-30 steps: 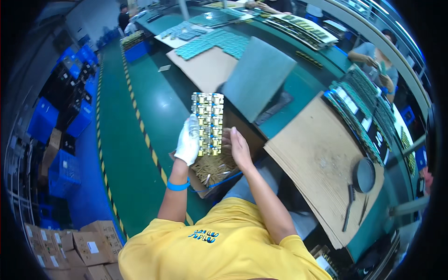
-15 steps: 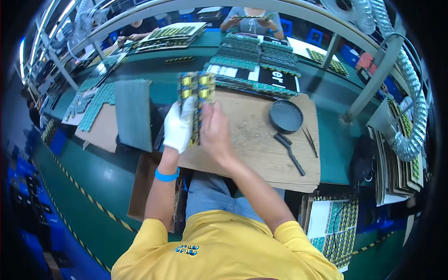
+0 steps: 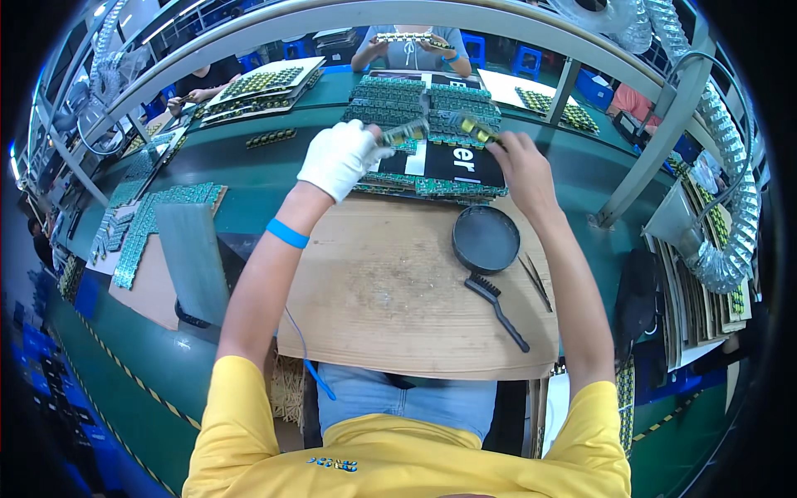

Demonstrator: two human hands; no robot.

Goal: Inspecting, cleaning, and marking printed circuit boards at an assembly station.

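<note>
We find both arms stretched forward over the cardboard sheet (image 3: 374,290) on the worktop (image 3: 257,178), forearms converging slightly. The gloved left hand (image 3: 339,158) is back uppermost, pointing right; its fingers (image 3: 378,153) are closed on the end of the left board strip (image 3: 405,133). The bare right hand (image 3: 526,173) points up and leftward, its fingertips pinching the right board strip (image 3: 478,129) by its outer end. We observe both strips, somewhat blurred, held in front of the stacked green boards (image 3: 383,93). The left strip's long axis runs sideways, rising gently rightward; the right strip's slants up to the left. Their free ends face each other, apart.
</note>
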